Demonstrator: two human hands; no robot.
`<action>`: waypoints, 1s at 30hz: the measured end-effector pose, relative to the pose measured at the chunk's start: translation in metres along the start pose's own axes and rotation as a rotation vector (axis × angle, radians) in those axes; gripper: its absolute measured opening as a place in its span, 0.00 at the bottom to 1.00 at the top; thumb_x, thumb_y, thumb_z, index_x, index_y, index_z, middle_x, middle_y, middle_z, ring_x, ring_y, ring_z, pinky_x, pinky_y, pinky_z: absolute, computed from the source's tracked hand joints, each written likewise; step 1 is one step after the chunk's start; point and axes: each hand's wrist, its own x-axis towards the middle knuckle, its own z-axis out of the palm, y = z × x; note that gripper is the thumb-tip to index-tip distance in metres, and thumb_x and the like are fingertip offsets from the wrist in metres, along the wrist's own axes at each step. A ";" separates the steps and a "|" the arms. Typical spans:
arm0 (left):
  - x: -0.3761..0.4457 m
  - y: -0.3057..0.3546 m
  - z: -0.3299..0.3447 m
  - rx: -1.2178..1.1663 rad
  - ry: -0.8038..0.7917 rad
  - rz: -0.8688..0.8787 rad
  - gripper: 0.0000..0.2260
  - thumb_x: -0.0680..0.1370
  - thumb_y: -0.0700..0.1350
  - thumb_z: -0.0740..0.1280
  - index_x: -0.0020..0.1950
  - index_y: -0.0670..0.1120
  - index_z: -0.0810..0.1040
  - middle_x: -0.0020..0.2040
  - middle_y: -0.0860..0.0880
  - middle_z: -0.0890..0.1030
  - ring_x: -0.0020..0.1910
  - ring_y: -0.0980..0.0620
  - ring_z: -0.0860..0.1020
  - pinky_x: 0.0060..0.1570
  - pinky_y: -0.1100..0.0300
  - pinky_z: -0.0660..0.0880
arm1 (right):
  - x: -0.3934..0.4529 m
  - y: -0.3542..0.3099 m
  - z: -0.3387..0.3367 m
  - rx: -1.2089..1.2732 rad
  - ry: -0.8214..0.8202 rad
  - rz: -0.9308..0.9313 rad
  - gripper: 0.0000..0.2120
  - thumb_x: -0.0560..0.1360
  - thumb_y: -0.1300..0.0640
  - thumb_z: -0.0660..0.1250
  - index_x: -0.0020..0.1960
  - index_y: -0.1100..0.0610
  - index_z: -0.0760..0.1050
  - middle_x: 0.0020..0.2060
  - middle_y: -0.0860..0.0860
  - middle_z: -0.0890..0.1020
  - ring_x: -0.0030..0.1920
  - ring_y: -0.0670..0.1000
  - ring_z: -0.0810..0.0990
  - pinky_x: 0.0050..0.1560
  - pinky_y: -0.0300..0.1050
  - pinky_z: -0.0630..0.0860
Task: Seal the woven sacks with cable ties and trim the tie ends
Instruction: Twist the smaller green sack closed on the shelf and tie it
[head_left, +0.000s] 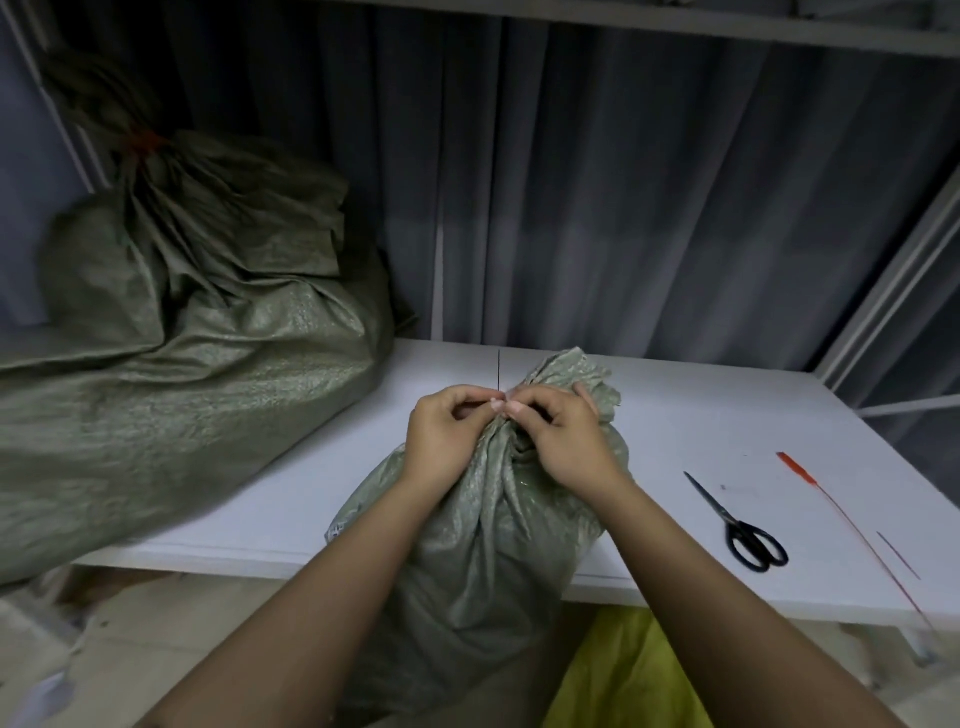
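Hands (441, 436) (558, 434) are ours, both pinching the dark cable tie (499, 371) at the near sack's (488, 525) gathered neck; scissors (740, 525) lie right.

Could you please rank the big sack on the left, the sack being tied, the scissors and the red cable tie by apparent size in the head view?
1. Big sack on the left
2. Sack being tied, though it sits nearer the camera
3. Red cable tie, long but very thin
4. Scissors

Near sack (488, 525): before me, leaning on the table (701, 415) edge.
Tied sack (171, 364): on my left.
Scissors (740, 525): on the table, right of my sack.
Loose cable tie (852, 525): right of the scissors.
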 end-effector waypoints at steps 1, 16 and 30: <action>-0.002 0.000 0.000 -0.013 0.002 0.000 0.05 0.73 0.38 0.72 0.42 0.48 0.83 0.40 0.53 0.84 0.40 0.60 0.81 0.45 0.69 0.76 | -0.001 -0.001 0.000 0.007 -0.017 0.022 0.12 0.77 0.53 0.65 0.36 0.41 0.73 0.44 0.41 0.81 0.52 0.40 0.76 0.73 0.49 0.43; -0.010 -0.004 0.002 -0.178 0.030 -0.055 0.06 0.73 0.36 0.71 0.44 0.47 0.83 0.43 0.50 0.84 0.43 0.57 0.82 0.48 0.66 0.76 | -0.005 -0.009 0.002 -0.037 -0.093 0.112 0.14 0.77 0.52 0.63 0.32 0.46 0.70 0.47 0.47 0.80 0.57 0.48 0.73 0.72 0.58 0.46; -0.010 -0.007 0.004 -0.178 0.046 -0.068 0.07 0.73 0.35 0.71 0.50 0.39 0.79 0.44 0.45 0.83 0.41 0.56 0.81 0.45 0.68 0.77 | -0.009 -0.009 0.005 0.017 -0.100 0.199 0.17 0.77 0.57 0.62 0.30 0.49 0.70 0.48 0.48 0.79 0.59 0.49 0.72 0.72 0.50 0.40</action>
